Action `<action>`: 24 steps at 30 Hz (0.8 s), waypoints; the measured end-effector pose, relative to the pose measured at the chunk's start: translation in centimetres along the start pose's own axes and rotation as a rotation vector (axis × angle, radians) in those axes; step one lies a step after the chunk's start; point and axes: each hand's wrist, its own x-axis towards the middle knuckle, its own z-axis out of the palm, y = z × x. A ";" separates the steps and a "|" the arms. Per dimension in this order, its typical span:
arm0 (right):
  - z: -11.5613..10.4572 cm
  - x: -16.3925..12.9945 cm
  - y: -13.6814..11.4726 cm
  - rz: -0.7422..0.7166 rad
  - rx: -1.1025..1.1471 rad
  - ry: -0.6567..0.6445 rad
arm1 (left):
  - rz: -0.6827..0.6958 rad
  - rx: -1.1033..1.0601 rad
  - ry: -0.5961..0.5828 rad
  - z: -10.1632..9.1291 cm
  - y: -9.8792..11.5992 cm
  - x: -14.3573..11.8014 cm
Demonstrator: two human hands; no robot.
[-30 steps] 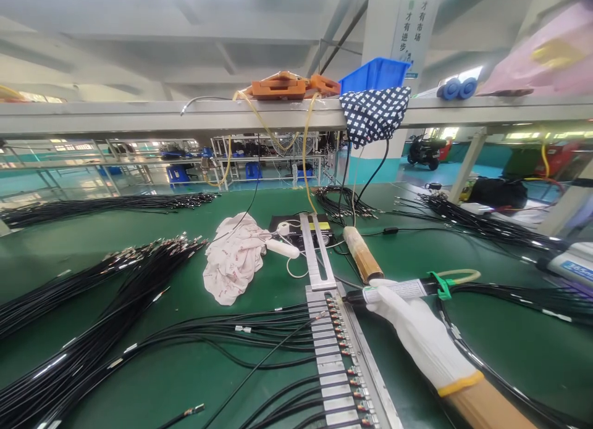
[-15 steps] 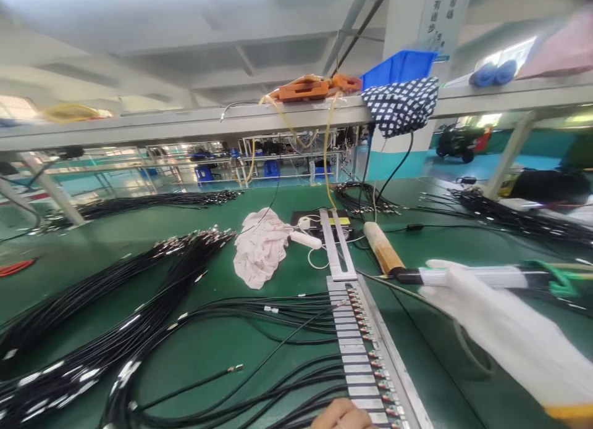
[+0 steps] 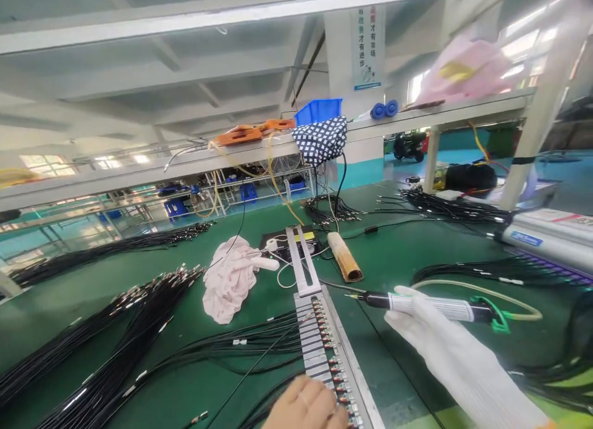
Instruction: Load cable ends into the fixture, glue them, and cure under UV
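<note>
The right hand (image 3: 445, 349), in a white glove at the lower right of the frame, is closed around a pen-shaped soldering iron (image 3: 417, 302), its dark tip pointing left toward the metal jig (image 3: 324, 349) in the lower centre. The tip hangs just off the jig's right edge, not touching it. The left hand (image 3: 303, 407), bare, sits at the bottom edge with its fingers resting on the near end of the jig, among the black wires (image 3: 241, 342) that feed in from the left; whether those fingers pinch anything I cannot tell, since the frame cuts them off.

The wire ends lie side by side in the jig's slots, small red and metal terminals (image 3: 331, 355) lined up along its right side. To work this row well, I judge the tip should come down on one terminal at a time, low and steady, with the left hand pressing the wires flat so none lifts out of its slot.

Further out: a crumpled pale cloth (image 3: 229, 278) left of centre, a brown tube (image 3: 345, 259) beyond the jig, and thick bundles of black cable (image 3: 106, 330) across the green table (image 3: 185, 305) at the left.
</note>
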 end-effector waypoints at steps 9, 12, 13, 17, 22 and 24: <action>-1.7 0.7 -0.4 -0.171 -0.370 -0.089 | -0.254 0.169 -0.687 6.8 -9.9 8.0; -2.6 0.8 -0.7 -0.261 -0.520 -0.094 | -0.295 0.156 -0.744 11.0 -12.2 10.4; -2.9 0.8 -0.8 -0.283 -0.559 -0.099 | -0.297 0.143 -0.755 12.2 -12.6 11.2; -3.6 1.3 -2.0 -0.347 -0.674 -0.089 | -0.298 0.062 -0.790 14.9 -13.6 14.3; -3.4 3.0 -2.8 -0.443 -0.644 -0.049 | -0.383 -0.046 -0.730 13.5 -14.4 16.8; -2.9 3.9 -2.9 -0.488 -0.556 -0.081 | -0.433 -0.088 -0.656 12.5 -14.6 17.1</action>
